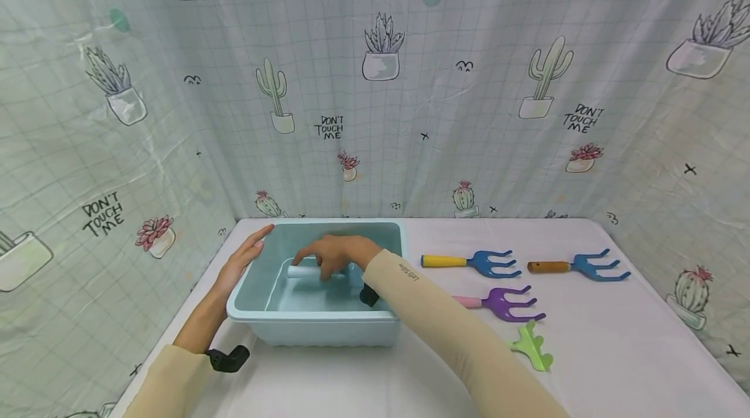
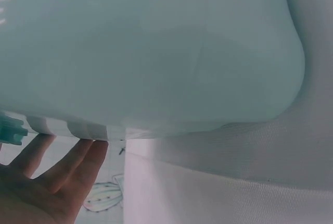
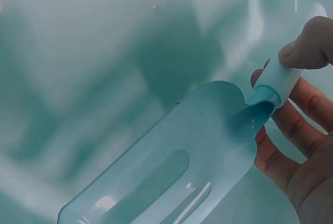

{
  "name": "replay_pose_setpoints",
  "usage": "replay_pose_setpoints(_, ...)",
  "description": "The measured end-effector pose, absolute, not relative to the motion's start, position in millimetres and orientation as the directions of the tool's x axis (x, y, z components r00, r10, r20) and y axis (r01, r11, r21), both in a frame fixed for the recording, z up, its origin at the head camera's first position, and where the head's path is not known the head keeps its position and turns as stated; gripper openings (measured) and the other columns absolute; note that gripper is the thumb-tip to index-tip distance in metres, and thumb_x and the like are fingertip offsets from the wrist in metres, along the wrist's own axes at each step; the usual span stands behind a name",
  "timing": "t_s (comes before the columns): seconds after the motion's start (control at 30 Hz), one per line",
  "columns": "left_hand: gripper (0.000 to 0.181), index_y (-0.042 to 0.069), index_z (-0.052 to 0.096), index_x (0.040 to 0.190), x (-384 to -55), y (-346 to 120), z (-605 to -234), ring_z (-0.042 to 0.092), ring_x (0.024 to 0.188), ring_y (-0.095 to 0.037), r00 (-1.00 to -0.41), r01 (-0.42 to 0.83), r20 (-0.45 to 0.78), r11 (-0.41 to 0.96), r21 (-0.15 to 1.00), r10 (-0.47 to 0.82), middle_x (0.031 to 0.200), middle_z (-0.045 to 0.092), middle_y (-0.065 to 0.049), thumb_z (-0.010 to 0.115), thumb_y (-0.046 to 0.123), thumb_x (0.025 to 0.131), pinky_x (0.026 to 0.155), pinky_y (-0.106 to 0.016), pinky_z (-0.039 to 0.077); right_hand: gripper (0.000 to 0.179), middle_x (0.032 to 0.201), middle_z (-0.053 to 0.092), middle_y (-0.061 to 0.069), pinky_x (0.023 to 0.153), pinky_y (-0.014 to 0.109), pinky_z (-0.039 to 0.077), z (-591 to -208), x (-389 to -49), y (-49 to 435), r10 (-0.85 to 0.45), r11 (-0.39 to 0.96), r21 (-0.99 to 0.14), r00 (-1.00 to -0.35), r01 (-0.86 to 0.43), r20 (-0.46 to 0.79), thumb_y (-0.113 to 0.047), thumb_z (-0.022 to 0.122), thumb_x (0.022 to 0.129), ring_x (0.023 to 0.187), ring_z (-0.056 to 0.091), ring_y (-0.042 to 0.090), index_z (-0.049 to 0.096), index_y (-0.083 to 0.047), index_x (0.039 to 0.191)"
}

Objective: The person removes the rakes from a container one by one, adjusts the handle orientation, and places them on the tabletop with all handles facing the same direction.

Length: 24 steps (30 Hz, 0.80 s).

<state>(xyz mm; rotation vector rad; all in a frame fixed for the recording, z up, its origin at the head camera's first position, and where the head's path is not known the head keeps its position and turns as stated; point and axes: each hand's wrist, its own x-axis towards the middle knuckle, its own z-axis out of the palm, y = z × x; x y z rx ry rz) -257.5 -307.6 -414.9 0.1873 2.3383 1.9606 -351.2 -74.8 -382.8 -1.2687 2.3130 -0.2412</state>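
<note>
A pale blue plastic basin stands at the table's left. Inside it my right hand grips the white handle of a light blue garden trowel, thumb on one side and fingers round the other. The trowel's slotted blade shows in the right wrist view; in the head view my right hand and forearm hide most of it. My left hand lies along the basin's left side, its extended fingers touching the rim in the left wrist view.
To the right lie a blue fork with a yellow handle, another with a brown handle, a purple fork and a green rake head, partly behind my right sleeve. A patterned curtain hangs behind the white table.
</note>
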Motion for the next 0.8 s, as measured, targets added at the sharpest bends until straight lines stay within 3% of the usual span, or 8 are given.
replay_pose_setpoints(0.17, 0.060, 0.024, 0.012, 0.168, -257.4, -309.3, -416.5, 0.022, 0.157, -0.040, -0.989, 0.037, 0.015, 0.146, 0.989, 0.150, 0.174, 0.012, -0.013, 0.027, 0.045, 0.113, 0.097, -0.022, 0.050, 0.067, 0.126, 0.067, 0.006, 0.079, 0.026, 0.051, -380.8, -350.6, -75.5, -0.843, 0.533, -0.395, -0.436, -0.748, -0.314, -0.009, 0.070, 0.093, 0.099, 0.062, 0.012, 0.050, -0.037, 0.151)
replay_pose_setpoints(0.27, 0.060, 0.023, 0.012, 0.168, -256.5, -309.4, -415.3, 0.023, 0.156, -0.039, -0.989, 0.038, 0.018, 0.138, 0.990, 0.147, 0.174, 0.013, -0.013, 0.028, 0.045, 0.113, 0.096, -0.021, 0.051, 0.068, 0.104, 0.065, 0.001, 0.071, 0.023, 0.047, -380.2, -351.9, -76.1, -0.855, 0.517, -0.417, -0.428, -0.747, -0.293, -0.008, 0.070, 0.092, 0.082, 0.057, 0.011, 0.050, -0.036, 0.151)
replay_pose_setpoints(0.43, 0.061, 0.022, 0.013, 0.168, -255.4, -308.6, -412.4, 0.022, 0.156, -0.039, -0.989, 0.040, 0.019, 0.142, 0.989, 0.145, 0.174, 0.012, -0.015, 0.028, 0.045, 0.113, 0.097, -0.021, 0.051, 0.067, 0.073, 0.044, -0.004, 0.059, 0.022, 0.037, -378.1, -353.4, -77.5, -0.867, 0.498, -0.448, -0.417, -0.743, -0.273, -0.007, 0.071, 0.092, 0.061, 0.042, 0.009, 0.052, -0.037, 0.149)
replay_pose_setpoints(0.63, 0.060, 0.021, 0.014, 0.167, -255.5, -308.1, -412.0, 0.021, 0.157, -0.039, -0.990, 0.043, 0.021, 0.152, 0.987, 0.141, 0.174, 0.012, -0.013, 0.028, 0.044, 0.114, 0.096, -0.019, 0.049, 0.068, 0.064, 0.032, -0.006, 0.056, 0.021, 0.031, -374.5, -352.4, -77.2, -0.876, 0.482, -0.474, -0.401, -0.737, -0.267, -0.003, 0.068, 0.092, 0.054, 0.032, 0.008, 0.052, -0.035, 0.150)
replay_pose_setpoints(0.8, 0.059, 0.019, 0.013, 0.167, -256.1, -307.3, -414.0, 0.018, 0.158, -0.037, -0.988, 0.052, 0.030, 0.143, 0.988, 0.154, 0.174, 0.010, -0.012, 0.027, 0.041, 0.114, 0.098, -0.016, 0.046, 0.069, 0.060, 0.030, -0.006, 0.054, 0.021, 0.030, -374.2, -351.7, -76.4, -0.885, 0.466, -0.487, -0.388, -0.739, -0.258, -0.001, 0.067, 0.092, 0.051, 0.029, 0.009, 0.052, -0.035, 0.149)
